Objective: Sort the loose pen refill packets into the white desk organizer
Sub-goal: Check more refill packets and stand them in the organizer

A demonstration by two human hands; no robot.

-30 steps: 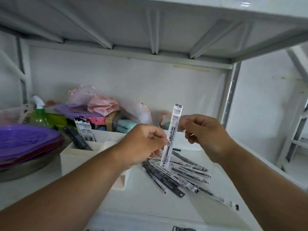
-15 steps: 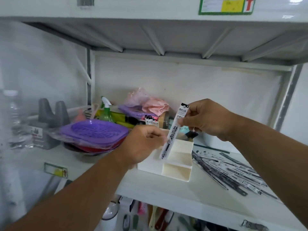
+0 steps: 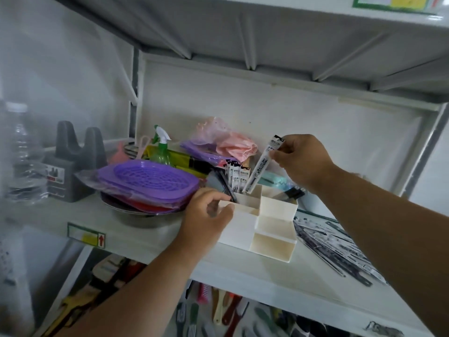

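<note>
A white desk organizer with stepped compartments stands on the white shelf. My right hand pinches the top of a long pen refill packet, whose lower end dips into a rear compartment. Several packets stand upright in the rear compartment beside it. My left hand grips the organizer's left wall. A heap of loose refill packets lies on the shelf to the right of the organizer.
A purple plastic basket sits on a metal bowl left of the organizer. Behind are a green spray bottle, pink bags and a grey holder. A clear bottle stands far left. Brushes fill the shelf below.
My left hand let go of the packet and took hold of the organizer's left wall. My right hand lowered the packet's bottom end into the rear compartment. The camera view shifted left.
</note>
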